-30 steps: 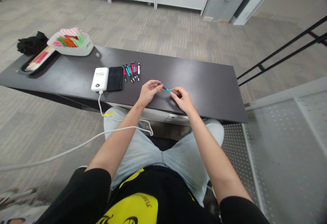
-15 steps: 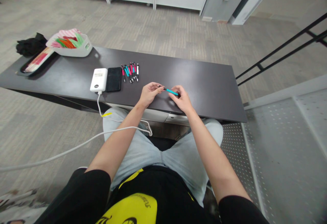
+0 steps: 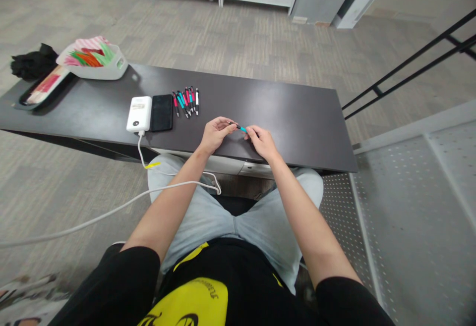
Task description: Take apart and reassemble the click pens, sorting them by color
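Observation:
Both of my hands hold one teal pen [image 3: 242, 129] just above the dark table [image 3: 290, 113]. My left hand [image 3: 215, 134] pinches its dark tip end. My right hand [image 3: 260, 141] is closed round the other end, hiding most of the barrel. Only a short teal stretch shows between the fingers. Several more pens [image 3: 185, 101], pink, teal and one white, lie side by side farther back and to the left.
A black phone [image 3: 161, 112] and a white power bank [image 3: 139, 114] with a white cable [image 3: 111, 209] lie left of the pens. A white basket of coloured items [image 3: 91, 60] and a dark tray [image 3: 39, 86] stand at the table's far left. Black railings [image 3: 409, 63] run on the right.
My hands have drawn closer together, so less of the teal pen shows between them. The camera has tilted slightly; the things on the table have not moved.

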The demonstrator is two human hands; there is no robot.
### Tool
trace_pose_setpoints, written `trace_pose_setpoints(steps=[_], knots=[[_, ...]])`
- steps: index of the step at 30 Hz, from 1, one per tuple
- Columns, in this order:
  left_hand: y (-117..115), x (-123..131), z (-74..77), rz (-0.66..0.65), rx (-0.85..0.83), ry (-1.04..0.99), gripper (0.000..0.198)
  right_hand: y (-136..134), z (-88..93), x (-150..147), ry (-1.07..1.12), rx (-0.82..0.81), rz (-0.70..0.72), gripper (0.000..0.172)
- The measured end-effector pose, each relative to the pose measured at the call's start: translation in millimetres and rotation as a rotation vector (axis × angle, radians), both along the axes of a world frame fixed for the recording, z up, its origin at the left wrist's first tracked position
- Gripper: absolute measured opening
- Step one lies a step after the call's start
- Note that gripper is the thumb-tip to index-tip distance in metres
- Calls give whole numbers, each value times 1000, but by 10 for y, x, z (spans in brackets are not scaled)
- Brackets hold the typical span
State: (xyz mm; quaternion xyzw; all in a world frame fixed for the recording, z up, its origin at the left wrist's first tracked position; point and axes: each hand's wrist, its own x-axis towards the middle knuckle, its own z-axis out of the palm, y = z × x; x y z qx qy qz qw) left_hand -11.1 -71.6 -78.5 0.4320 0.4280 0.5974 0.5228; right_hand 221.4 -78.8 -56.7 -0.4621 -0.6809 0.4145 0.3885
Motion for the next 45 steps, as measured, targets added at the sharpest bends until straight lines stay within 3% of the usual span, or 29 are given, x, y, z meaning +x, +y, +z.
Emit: trace_pose_setpoints(steps=[5, 9, 13, 17, 21, 25, 28, 35, 39, 45], knots=[[0, 1, 4, -6, 6, -23, 68, 1, 13, -4, -5, 11, -57, 27], [-7, -1, 22, -13, 1, -33, 64, -4, 39, -6, -11, 3, -4, 43], [-14, 11, 43, 13, -16, -34, 57, -25, 81, -19, 5, 4, -55, 18], [-16, 22, 52, 15, -34, -35, 53, -32, 116, -39, -47, -27, -30, 35], [-17, 9, 52, 8, -15, -23, 60, -26, 96, -41, -15, 3, -64, 18], [-21, -7, 57, -13, -11, -31, 63, -17, 51, -28, -26, 6, 17, 40], [-25, -6, 70, -8, -24, -28, 58, -21, 41, -27, -15, 23, -27, 26], [-31, 9, 68, -13, -48, -31, 46, -23, 57, -44, -101, -5, -5, 31], [-21, 15, 17, -10, -15, -43, 51, -7, 35, -27, -120, 27, 28, 28], [4, 14, -50, -19, 67, -3, 80, 0, 41, -1, -115, -7, 96, 46]])
